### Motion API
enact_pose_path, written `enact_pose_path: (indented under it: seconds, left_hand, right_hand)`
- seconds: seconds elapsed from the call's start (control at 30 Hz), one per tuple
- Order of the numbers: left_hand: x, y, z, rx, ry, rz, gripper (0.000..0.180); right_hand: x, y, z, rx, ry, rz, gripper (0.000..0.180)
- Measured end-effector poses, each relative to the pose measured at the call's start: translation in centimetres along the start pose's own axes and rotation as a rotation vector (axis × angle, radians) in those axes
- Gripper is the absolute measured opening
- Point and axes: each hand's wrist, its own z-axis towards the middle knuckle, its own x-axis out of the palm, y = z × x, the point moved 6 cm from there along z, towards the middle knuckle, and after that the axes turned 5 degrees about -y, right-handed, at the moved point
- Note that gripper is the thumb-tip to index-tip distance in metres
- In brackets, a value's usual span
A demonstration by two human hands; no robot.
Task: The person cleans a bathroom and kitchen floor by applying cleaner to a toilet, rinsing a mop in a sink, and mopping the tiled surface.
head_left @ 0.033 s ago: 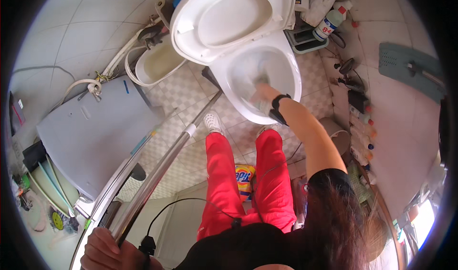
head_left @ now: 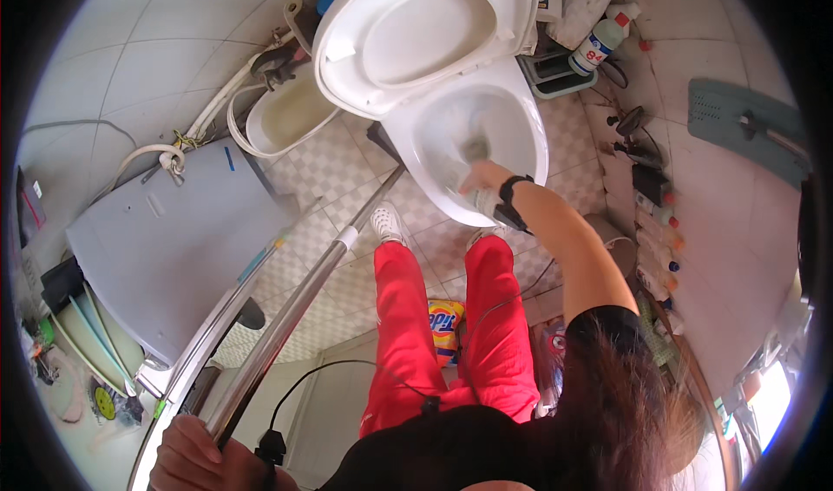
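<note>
My right hand (head_left: 482,189), with a black band on the wrist, reaches down into the bowl of a white toilet (head_left: 521,135) whose lid and seat (head_left: 416,36) are raised. It is closed on a small dark scrubbing tool (head_left: 475,149) pressed against the inside of the bowl. At the lower left, my left hand (head_left: 195,458) grips the lower end of a long shiny metal pole (head_left: 295,317) that slants up toward the toilet base. My legs in red trousers (head_left: 403,317) and white shoes stand just in front of the toilet.
A grey washing machine (head_left: 173,248) stands at the left, with a white basin (head_left: 286,118) and hoses behind it. A yellow detergent bag (head_left: 445,326) lies between my feet. Several bottles (head_left: 655,231) line the right wall, below a green mop head (head_left: 746,127). A white bottle (head_left: 599,44) stands by the toilet.
</note>
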Motion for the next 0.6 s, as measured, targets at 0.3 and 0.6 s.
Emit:
enact_pose_path:
  seconds: [0.3, 0.6]
  left_hand:
    - [-2.6, 0.8, 1.1, 0.004, -0.153, -0.108, 0.039]
    - [-1.8, 1.1, 1.8, 0.021, -0.178, -0.123, 0.041]
  right_hand:
    - [2.1, -7.7, -9.8, 0.009, -0.373, 1.199, 0.048]
    - [-1.5, -3.1, -0.1, 0.163, -0.726, 1.714, 0.058]
